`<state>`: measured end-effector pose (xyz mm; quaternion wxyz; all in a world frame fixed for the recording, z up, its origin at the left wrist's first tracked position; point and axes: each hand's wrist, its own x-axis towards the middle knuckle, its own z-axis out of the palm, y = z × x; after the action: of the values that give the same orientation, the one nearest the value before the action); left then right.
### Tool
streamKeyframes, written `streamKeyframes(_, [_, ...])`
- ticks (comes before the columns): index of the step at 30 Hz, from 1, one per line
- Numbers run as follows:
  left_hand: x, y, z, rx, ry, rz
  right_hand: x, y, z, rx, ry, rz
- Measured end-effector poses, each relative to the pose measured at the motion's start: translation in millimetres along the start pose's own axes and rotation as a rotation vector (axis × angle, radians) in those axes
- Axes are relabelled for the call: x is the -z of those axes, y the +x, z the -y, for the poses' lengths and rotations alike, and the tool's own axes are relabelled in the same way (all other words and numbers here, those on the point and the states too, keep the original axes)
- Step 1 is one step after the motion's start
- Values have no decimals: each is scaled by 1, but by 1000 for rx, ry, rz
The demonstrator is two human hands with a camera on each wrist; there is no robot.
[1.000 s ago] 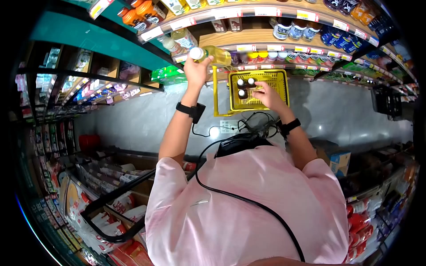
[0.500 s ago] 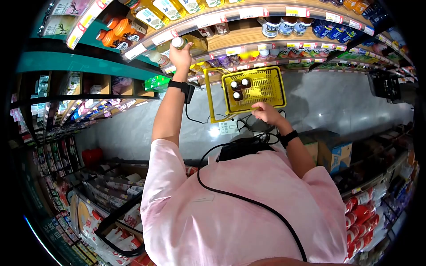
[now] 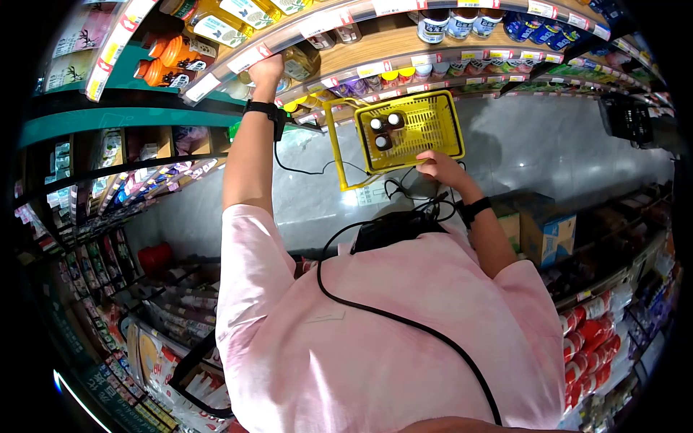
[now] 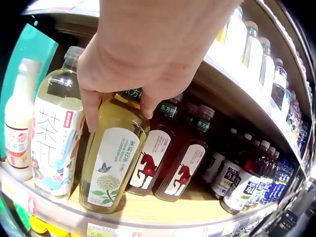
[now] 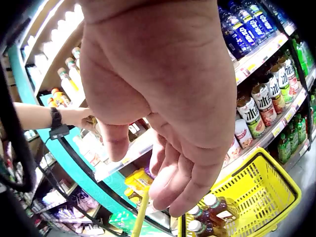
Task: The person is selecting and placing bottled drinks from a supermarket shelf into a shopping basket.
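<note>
My left hand (image 4: 148,54) grips the neck of a yellow jasmine tea bottle (image 4: 111,168), thumb on one side and fingers on the other. The bottle stands on the wooden shelf, near its front edge. Beside it are a larger clear tea bottle (image 4: 55,143) and two dark red bottles with horse labels (image 4: 185,170). My right hand (image 3: 442,169) hangs with loosely curled fingers at the near rim of the yellow basket (image 3: 451,123), holding nothing. Inside the basket are three dark bottles with white caps (image 5: 220,210).
Shelf edges with price tags (image 3: 326,22) curve above and below the left hand. Blue-labelled bottles (image 4: 244,185) stand farther along the same shelf. A black basket (image 3: 625,120) sits on the floor at right, cardboard boxes (image 3: 546,234) behind. Black cables (image 3: 426,209) hang at my waist.
My left hand has carried the yellow tea bottle leftward and up from above the basket's side onto the shelf. My right hand has drawn back from the basketed bottles to the near rim.
</note>
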<state>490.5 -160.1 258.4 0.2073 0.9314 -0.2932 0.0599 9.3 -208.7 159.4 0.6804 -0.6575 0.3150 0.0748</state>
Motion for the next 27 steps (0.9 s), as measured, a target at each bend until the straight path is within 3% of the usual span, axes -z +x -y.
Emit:
streamKeyframes(7, [-16,16,35,-107,80,13,12,-11,-22,-102,151,-52])
streamKeyframes(15, [-6,-3,19,-13,-210,-31,0,-23,-30,-90,133,-69])
streamKeyframes(19, [-17,6,22,-110,25,-107,1,-23,-64,-26,169,-65])
streamKeyframes(20, [-15,7,18,-11,9,-10,2,-23,-74,2,221,-57])
streamKeyframes(23, [-16,13,12,-24,81,46,8,-35,-83,1,261,-60])
streamKeyframes(24, [-19,15,9,-50,243,3,11,-37,-81,-32,243,-67])
streamKeyframes(27, [-20,6,5,78,102,-81,14,-40,-89,-93,221,-93])
